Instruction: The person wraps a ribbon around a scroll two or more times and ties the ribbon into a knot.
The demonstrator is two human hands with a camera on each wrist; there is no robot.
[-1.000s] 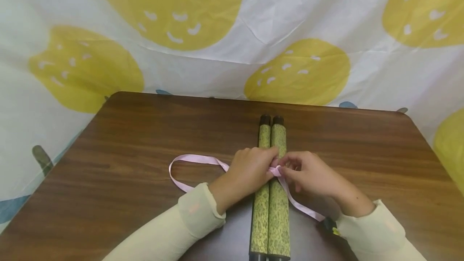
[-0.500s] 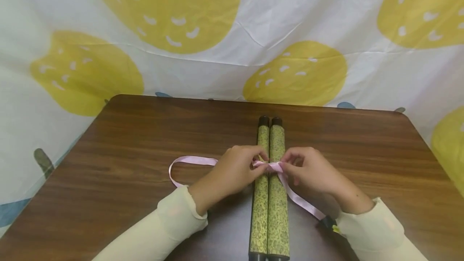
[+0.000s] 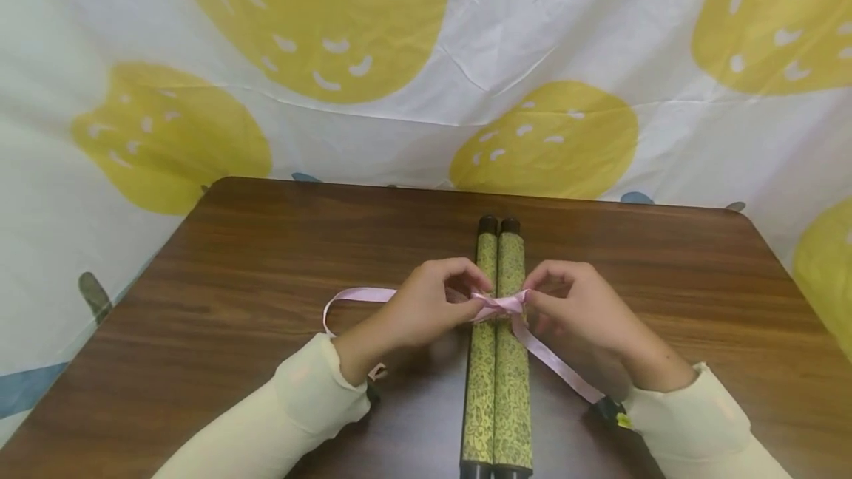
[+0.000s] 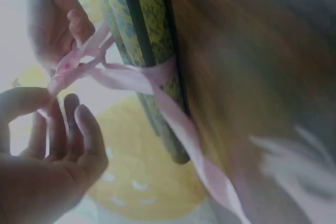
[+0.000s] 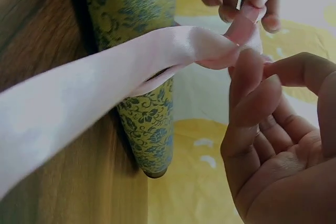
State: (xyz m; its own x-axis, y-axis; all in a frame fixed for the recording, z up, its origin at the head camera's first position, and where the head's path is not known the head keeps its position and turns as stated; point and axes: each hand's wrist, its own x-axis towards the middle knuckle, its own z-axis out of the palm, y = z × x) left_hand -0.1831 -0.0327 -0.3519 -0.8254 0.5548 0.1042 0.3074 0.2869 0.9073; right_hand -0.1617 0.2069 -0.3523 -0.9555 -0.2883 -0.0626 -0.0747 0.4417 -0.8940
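A scroll (image 3: 512, 390) with yellow-green floral brocade and black ends lies rolled from both sides, its two rolls side by side on the table. A pink satin ribbon (image 3: 559, 367) passes around it and is knotted or looped on top. My left hand (image 3: 422, 305) pinches one ribbon loop between thumb and index finger, above the left roll. At the right roll, the thumb and index finger of my right hand (image 3: 589, 309) pinch another part. In the right wrist view the ribbon (image 5: 152, 51) is raised off the brocade between the hands; how it crosses at the middle is partly hidden.
The brown wooden table (image 3: 279, 242) has its far edge against a white cloth (image 3: 399, 139) with yellow lemon prints. One ribbon tail curves out left of the left hand; the other runs to a dark object (image 3: 607, 412) by the right cuff.
My left hand has moved leftward from the knot and now draws a loop out. The right hand has risen slightly, pulling its part. The ribbon between them is more stretched and the hands are farther apart.
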